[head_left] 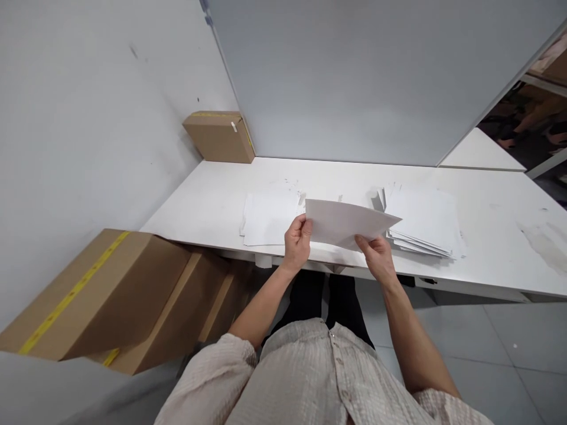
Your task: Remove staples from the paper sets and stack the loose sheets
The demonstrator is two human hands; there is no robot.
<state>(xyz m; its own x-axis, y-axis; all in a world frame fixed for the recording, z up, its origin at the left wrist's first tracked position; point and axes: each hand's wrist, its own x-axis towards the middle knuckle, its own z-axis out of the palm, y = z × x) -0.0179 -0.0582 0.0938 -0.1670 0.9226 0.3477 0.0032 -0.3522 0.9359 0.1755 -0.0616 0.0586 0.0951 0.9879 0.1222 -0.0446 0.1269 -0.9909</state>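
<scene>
A white sheet of paper (345,223) is held up over the front edge of the white table, tilted toward me. My left hand (297,241) pinches its left edge between thumb and fingers. At its lower right, my right hand (376,255) grips it with the thumb on the near face. Left of the sheet lies a low stack of white paper (270,215) on the tabletop. A thicker, uneven stack of white paper (423,218) sits to the right, with several edges fanned out at the front. Whether the held paper is one layer or more, I cannot tell.
The white table (496,236) runs along a grey panel (345,82). A cardboard box (221,137) stands in the back left corner. Larger taped cardboard boxes (101,289) are stacked at the left, below the table's edge. Shelving with dark items (527,118) shows at the far right.
</scene>
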